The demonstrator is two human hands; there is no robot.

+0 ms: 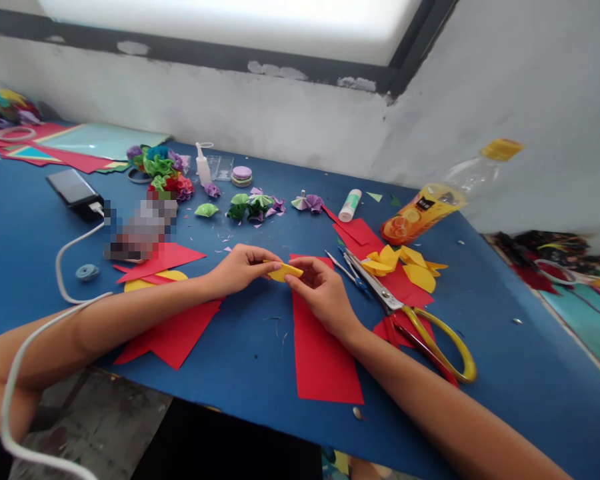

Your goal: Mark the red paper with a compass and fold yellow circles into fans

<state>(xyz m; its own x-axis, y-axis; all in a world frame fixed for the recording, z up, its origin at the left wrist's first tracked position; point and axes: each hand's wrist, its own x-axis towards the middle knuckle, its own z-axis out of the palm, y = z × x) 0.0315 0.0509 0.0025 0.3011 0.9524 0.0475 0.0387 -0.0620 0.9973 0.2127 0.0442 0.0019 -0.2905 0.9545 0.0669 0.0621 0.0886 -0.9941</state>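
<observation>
Between my two hands is a small piece of folded yellow paper [285,272], held just above the blue table. My left hand [245,268] pinches its left end with thumb and fingers. At its right end, my right hand [321,291] grips it between thumb and forefinger. Under my right hand and wrist lies a red paper strip [325,363]. More red paper [180,337] spreads beneath my left forearm, with a yellow paper piece [153,280] partly covered by red scraps. To the right of my right hand are large scissors [395,303] and a compass [350,270].
Folded yellow pieces [383,260] lie on red paper beyond the scissors. An orange drink bottle [425,207] and a glue stick [350,205] are at the back right. Crepe flowers [163,167], a squeeze bottle [203,167] and a cabled power bank [74,190] sit at the back left.
</observation>
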